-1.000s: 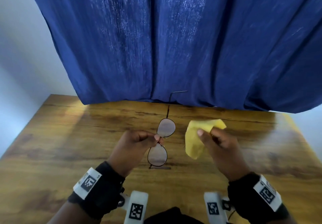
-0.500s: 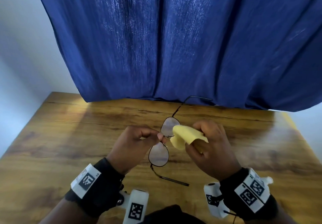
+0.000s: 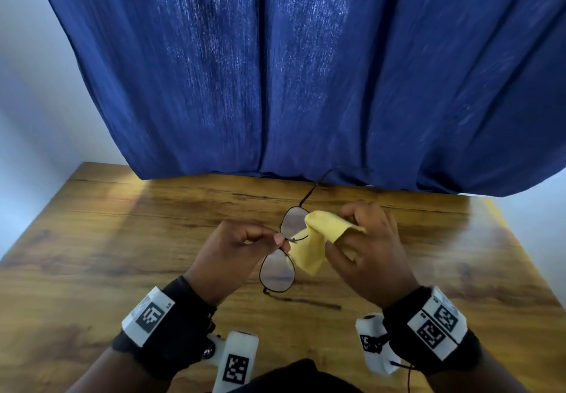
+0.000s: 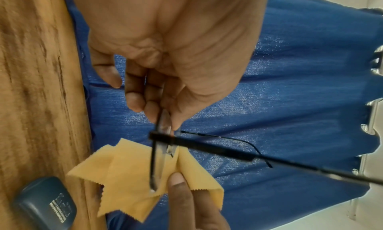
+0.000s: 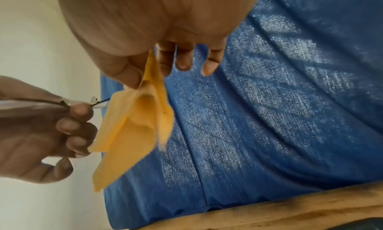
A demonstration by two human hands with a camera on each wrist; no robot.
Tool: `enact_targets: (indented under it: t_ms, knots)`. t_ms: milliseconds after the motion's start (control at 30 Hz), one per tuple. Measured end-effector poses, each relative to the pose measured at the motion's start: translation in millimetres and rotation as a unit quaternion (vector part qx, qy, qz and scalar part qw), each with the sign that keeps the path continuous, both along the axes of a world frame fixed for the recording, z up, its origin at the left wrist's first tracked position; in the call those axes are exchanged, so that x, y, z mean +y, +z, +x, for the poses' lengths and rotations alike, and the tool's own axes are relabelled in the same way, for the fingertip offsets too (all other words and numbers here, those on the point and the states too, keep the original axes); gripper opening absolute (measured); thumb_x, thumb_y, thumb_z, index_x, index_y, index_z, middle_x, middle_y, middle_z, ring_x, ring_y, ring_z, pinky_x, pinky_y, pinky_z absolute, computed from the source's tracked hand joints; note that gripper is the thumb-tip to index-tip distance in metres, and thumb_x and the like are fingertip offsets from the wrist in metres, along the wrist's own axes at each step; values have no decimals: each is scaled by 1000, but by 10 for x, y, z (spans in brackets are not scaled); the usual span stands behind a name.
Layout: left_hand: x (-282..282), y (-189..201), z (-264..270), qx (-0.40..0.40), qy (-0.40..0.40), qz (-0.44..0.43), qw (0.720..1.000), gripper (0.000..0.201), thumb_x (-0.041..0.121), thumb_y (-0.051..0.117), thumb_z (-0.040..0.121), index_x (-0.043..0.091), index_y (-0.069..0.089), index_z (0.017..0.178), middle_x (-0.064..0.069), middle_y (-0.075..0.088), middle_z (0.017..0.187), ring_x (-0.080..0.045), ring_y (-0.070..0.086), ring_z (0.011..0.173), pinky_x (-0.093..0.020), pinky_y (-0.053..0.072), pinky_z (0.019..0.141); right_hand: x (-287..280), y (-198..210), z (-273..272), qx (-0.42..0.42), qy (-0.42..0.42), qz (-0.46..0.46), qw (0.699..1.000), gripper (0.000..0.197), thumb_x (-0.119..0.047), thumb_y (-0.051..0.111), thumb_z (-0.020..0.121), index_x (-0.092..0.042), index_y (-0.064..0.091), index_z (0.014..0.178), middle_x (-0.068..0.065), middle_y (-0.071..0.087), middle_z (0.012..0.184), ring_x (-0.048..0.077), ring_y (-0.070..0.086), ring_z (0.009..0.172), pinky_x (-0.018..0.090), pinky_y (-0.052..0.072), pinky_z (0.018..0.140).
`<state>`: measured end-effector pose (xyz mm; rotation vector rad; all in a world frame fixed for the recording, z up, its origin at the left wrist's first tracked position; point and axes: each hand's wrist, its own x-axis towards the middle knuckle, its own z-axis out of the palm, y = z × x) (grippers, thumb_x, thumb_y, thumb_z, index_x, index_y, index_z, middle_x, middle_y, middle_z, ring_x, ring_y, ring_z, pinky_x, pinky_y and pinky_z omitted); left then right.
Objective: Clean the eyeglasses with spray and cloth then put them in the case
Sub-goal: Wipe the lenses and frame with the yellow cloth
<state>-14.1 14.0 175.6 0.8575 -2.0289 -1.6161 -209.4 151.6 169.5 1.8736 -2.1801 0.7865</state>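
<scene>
Two hands, head view: left hand (image 3: 228,250) is pinching the bridge of the thin dark-wire round-lens eyeglasses (image 3: 278,273) above the wooden table (image 3: 122,239), long axis running away from the person; right hand (image 3: 369,252), just right of them, is gripping the yellow pinked-edge cleaning cloth (image 3: 318,239).
Left wrist view: cloth is wrapping the far lens; a blue-grey rounded object (image 4: 44,204), possibly the case, is lying on the table, contents hidden.
Right wrist view: thumb and fingers (image 5: 165,61) are clamping the cloth.

1. The dark blue hard case (image 4: 44,204) on the wooden table carries a small block of white printed lines; the letters are too blurred to read.
2. The white wristband tags (image 3: 149,316) and the white blocks (image 3: 235,362) below the wrists carry black square marker patterns, with no words on them.
3. No other text, brand or number is legible.
</scene>
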Motion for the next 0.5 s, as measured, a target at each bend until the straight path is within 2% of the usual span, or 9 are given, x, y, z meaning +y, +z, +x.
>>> enact_targets:
  t_ms: [67,133,200,267,367,433,500]
  knots:
    - [30,0,-45,-5,0,3,1000,23,17,68,97,26,84,83,6,81,92,-11,73,94,-42,54,94,15,-2,8,-4,32,18,999,28,-43,59,82,-22,67,99,-8,57,100,17,52,93,37,40,80]
    - [45,-2,-84,-7,2,18,1000,24,14,69,97,25,85,81,5,82,92,-11,75,96,-40,56,96,36,5,-12,-52,36,23,998,27,-45,61,79,-27,53,96,-12,54,98,16,51,92,34,38,81]
    - [54,-11,-124,-8,-1,27,1000,24,13,69,96,24,85,81,5,82,93,-9,75,98,-35,55,97,51,-1,-105,-25,0,7,1000,23,-44,61,81,-24,62,92,-9,54,98,15,50,91,37,39,81]
    - [56,-29,-164,-9,-3,27,1000,24,15,69,97,25,85,82,5,82,94,-9,75,98,-36,54,98,58,-23,-157,25,12,15,999,25,-42,60,84,-20,72,87,-5,57,102,16,50,96,40,39,84]
    - [51,-53,-219,-14,-2,21,1000,25,16,69,97,29,85,81,6,82,93,-10,74,97,-41,54,101,72,-59,-142,2,38,24,999,24,-43,60,83,-19,64,85,-9,55,98,16,53,93,36,37,85]
    - [48,-62,-252,-13,-6,22,1000,23,17,69,97,27,85,83,6,82,95,-13,75,101,-45,54,104,72,-73,-202,-15,-4,-2,1000,25,-40,61,83,-18,69,78,-6,55,97,16,52,90,41,41,83]
    - [53,-64,-272,-9,-7,26,1000,22,16,69,97,25,85,85,5,82,95,-14,75,102,-45,54,103,70,-48,-225,-30,-4,-9,999,24,-36,61,85,-17,74,77,-5,56,102,17,52,94,46,43,82]
